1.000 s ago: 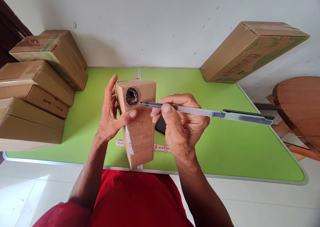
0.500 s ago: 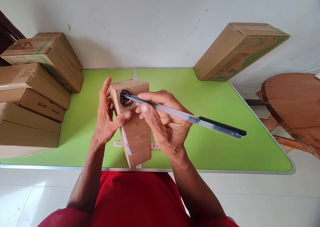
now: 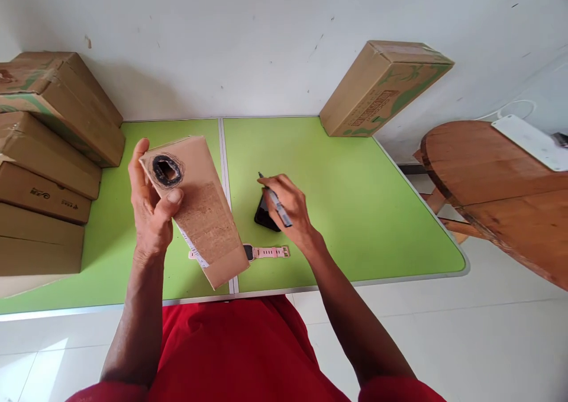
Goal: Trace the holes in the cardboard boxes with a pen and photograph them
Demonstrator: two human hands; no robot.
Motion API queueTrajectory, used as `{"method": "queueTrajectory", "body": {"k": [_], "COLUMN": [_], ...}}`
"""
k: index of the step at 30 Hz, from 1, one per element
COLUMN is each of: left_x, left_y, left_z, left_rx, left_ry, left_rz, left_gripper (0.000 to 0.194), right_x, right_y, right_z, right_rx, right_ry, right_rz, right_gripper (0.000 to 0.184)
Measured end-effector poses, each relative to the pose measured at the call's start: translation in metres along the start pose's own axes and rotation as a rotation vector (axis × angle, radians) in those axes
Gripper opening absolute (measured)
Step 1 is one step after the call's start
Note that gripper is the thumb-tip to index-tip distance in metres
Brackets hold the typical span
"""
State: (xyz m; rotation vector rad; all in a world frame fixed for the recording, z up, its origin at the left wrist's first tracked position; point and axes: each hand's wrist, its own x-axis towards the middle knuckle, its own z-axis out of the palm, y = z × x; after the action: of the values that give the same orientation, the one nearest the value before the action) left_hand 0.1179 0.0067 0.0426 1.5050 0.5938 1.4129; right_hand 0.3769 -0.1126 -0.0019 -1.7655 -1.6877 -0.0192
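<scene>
A small cardboard box (image 3: 208,230) is tilted in my left hand (image 3: 153,213), which grips its upper left end with the thumb on the front face. Near that end a ragged hole (image 3: 166,170) is ringed with thick black ink and looser scribbled lines. My right hand (image 3: 290,207) is closed round a pen (image 3: 277,201), its tip pointing up and left, apart from the box. Below that hand lies a black object (image 3: 265,216), partly hidden. A pink-strapped watch (image 3: 270,252) lies on the table, partly behind the box.
Several cardboard boxes (image 3: 48,195) are stacked at the left of the green table (image 3: 337,224). Another box (image 3: 386,88) with green print stands at the back right. A wooden stool or table (image 3: 492,183) to the right bears a white power strip (image 3: 532,139).
My right hand has drawn the pen away from the hole, over to the right. The box has tilted in my left hand, and the watch and black object now show.
</scene>
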Motion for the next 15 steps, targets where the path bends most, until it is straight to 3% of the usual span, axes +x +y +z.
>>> {"method": "queueTrajectory", "body": {"k": [2,6,10,15], "left_x": [0.008,0.024,0.028,0.024], "left_y": [0.001,-0.003,-0.007,-0.008], "left_z": [-0.006,-0.019,-0.021,-0.017], "left_rx": [-0.001,0.001,0.037,0.116], "left_ry": [0.013,0.054,0.053,0.031], "left_rz": [0.046,0.12,0.118,0.112], "left_gripper": [0.089,0.096,0.098,0.1], "right_x": [0.003,0.013,0.018,0.019], "right_y": [0.005,0.005,0.003,0.002], "right_z": [0.014,0.035,0.048,0.055], "right_rx": [-0.113,-0.197,-0.259,-0.293], "right_ry": [-0.15,-0.298,-0.416,-0.467], "right_rz": [-0.023,-0.064,-0.091,-0.084], "right_gripper": [0.048,0.058,0.052,0.045]}}
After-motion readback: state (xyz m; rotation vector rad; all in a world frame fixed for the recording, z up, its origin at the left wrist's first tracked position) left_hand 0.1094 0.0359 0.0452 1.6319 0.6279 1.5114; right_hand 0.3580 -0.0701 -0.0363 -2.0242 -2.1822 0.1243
